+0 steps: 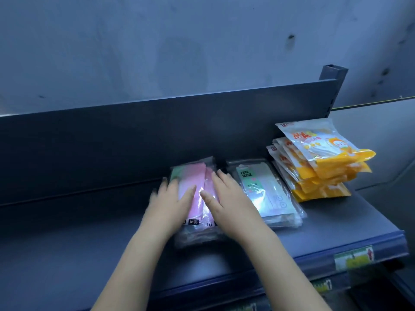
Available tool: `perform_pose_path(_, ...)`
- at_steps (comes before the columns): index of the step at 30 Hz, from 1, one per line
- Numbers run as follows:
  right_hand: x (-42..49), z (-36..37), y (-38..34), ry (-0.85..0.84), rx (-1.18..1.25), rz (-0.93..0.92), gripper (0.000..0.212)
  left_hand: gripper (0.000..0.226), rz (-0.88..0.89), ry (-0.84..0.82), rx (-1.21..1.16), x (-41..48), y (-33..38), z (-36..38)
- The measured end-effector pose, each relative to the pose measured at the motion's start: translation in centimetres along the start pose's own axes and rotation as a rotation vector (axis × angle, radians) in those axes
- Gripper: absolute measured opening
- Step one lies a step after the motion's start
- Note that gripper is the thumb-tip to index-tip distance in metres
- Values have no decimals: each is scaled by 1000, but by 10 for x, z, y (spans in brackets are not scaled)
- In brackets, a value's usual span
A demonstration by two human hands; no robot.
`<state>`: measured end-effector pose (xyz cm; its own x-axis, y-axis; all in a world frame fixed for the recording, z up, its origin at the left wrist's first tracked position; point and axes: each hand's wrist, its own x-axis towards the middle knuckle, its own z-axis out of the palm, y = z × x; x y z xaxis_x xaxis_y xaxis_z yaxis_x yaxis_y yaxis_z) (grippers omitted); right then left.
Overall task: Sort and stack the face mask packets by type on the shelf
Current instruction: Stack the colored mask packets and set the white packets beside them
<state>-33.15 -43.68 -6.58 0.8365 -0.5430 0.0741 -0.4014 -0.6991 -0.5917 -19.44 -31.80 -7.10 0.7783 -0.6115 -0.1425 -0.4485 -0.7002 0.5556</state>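
Note:
A stack of clear packets with pink and green masks (pixel 195 178) lies on the dark shelf (pixel 89 232). My left hand (pixel 169 198) rests flat on its left half, and my right hand (pixel 226 196) lies flat on its right half, fingers spread. Neither hand grips a packet. To the right sits a stack of pale green "FACE MASK" packets (pixel 267 194). Further right stands a taller pile of yellow and orange cartoon packets (pixel 318 162), its top packet tilted up.
The shelf's back panel (pixel 157 131) rises behind the stacks, with a metal post (pixel 332 86) at its right end. A price strip with green labels (pixel 353 259) runs along the front edge. A concrete wall stands behind.

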Motion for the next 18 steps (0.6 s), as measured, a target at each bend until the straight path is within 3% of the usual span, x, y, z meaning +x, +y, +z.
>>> perform_pose_path(3,7,4,-2,-48,189,56,70,70,-54,-26,-311,-11,13,-2)
perform_pose_path(9,13,-4,9,-120,660,308,77,45,-54,46,-664,-13,9,-10)
perform_pose_path(12,16,1,11,-94,720,375,79,69,-72,2,-777,-9,-8,-7)
perform_pose_path(18,17,27,-7,-45,783,405,75,46,-42,-113,-1036,-9,-23,0)
